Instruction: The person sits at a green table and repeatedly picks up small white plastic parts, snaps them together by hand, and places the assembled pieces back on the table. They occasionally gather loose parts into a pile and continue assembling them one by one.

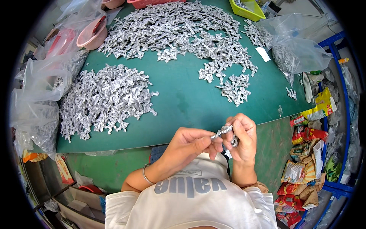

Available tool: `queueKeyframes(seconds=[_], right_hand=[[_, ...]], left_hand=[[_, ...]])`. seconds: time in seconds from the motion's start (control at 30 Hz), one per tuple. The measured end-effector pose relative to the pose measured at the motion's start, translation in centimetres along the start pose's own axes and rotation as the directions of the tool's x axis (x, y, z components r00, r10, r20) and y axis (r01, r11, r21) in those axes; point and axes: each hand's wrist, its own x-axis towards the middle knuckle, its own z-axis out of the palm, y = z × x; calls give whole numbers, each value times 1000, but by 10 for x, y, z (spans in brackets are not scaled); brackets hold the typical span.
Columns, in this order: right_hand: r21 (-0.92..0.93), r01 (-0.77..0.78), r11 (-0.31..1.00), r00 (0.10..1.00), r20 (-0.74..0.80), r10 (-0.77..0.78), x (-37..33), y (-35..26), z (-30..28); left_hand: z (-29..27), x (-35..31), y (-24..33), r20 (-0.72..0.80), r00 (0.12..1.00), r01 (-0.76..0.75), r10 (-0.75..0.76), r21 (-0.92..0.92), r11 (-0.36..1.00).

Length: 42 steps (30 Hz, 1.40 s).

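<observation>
In front of my chest, just off the table's near edge, both hands meet on a small curved silver metal casting [222,131]. My left hand [192,142] pinches one end between thumb and fingers. At the other end, the closed fingers of my right hand [243,139] grip it, and more silver metal shows under them. Whether that is a second piece I cannot tell. Nearest to my hands on the green table [177,95] lies a small cluster of similar castings [235,89]. A large heap of them [106,97] sits on the left.
A wider heap of castings [171,28] spreads across the back. Clear plastic bags [42,110] line the left side, near a pink bowl [92,34]. On the right are another bag [291,53], a white paper slip [263,54] and a blue rack [345,152]. A yellow-green basket [248,10] stands behind.
</observation>
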Motion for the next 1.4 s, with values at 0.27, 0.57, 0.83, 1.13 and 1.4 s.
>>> queueKeyframes(seconds=[0.27, 0.57, 0.83, 1.13, 1.4], right_hand=[[231, -110, 967, 991, -51, 125, 4, 1, -3], [5, 1, 1000, 979, -203, 0, 12, 4, -29], [-994, 19, 112, 867, -40, -497, 64, 8, -68], [-994, 104, -15, 855, 97, -510, 81, 8, -79], [-838, 45, 544, 991, -32, -131, 65, -4, -37]], left_hand=[[-4, 1, -4, -52, 998, -48, 46, -42, 998], [-21, 4, -6, -141, 980, -143, 140, -14, 990], [-30, 7, -9, -284, 948, -124, 144, 89, 988], [-33, 10, -9, -315, 938, -116, 143, 101, 988], [-29, 12, -6, -284, 951, -95, 121, 104, 990]])
